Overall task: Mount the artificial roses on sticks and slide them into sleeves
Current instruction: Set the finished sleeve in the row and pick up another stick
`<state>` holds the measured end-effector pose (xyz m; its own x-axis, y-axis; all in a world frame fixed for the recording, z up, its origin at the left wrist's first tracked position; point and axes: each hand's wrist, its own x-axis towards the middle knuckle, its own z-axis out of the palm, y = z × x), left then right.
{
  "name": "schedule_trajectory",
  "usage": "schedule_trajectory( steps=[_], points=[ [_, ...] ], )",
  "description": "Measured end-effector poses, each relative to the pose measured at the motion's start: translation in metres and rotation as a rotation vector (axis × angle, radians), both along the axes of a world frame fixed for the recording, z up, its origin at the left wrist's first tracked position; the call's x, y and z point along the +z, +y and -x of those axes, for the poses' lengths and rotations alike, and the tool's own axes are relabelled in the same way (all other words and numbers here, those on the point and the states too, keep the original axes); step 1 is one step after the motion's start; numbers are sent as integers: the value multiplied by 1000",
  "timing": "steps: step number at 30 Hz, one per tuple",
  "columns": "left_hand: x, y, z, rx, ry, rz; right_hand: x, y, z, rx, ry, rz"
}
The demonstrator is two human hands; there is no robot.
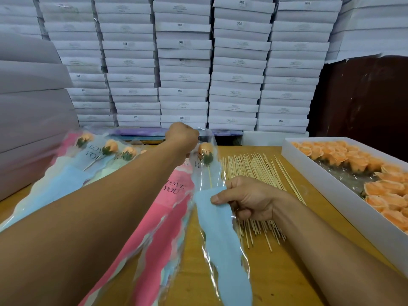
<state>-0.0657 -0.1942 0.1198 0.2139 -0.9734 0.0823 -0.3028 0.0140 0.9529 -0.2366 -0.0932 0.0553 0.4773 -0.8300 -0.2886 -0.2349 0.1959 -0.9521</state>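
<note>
Our left hand pinches the clear printed sleeve's mouth, our right hand clamps its blue middle; the peach fabric rose sits inside; several lie finished; many boxed roses and thin wooden sticks remain.

Glossy plastic sleeve; wooden sticks

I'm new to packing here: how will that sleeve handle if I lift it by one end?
The sleeve is probably floppy: its clear film ripples between the left hand and right hand. Its glossy surface suggests it is slippery. It likely weighs little.
</note>
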Motion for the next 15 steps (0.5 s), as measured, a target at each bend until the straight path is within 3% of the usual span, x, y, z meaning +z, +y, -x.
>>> schedule_trajectory(
  steps=[5, 11, 15],
  points=[
    [-4, 14, -8, -39, 80, -64, 2, -2, 1, -153, -140, 63],
    [-25, 65, -11, -394, 109, -195, 1, -8, 3, -324, -250, 135],
    [-31, 90, -11, -464, 85, -206, -3, -12, 4, -398, -275, 161]
  ],
)
